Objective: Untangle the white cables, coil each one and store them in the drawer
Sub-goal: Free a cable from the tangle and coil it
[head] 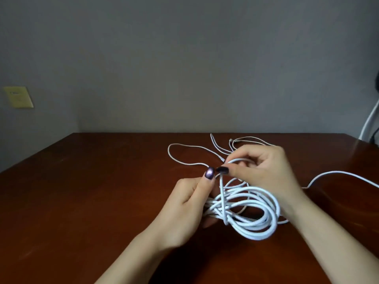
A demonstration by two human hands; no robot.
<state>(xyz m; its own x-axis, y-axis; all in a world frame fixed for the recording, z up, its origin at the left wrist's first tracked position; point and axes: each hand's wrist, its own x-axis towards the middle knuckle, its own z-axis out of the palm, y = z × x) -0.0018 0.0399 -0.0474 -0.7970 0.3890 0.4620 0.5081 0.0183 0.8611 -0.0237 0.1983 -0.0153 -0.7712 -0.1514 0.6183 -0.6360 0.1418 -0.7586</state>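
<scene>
Over the dark reddish-brown wooden surface, the left hand is closed around one side of a thick white cable coil, seemingly to keep its loops together. The right hand, just above the coil, pinches a strand that crosses over the loops, probably wrapping the bundle so it stays bound. Beyond the coil, toward the wall, thinner loose white cables lie sprawled and not yet coiled. No drawer is in view.
</scene>
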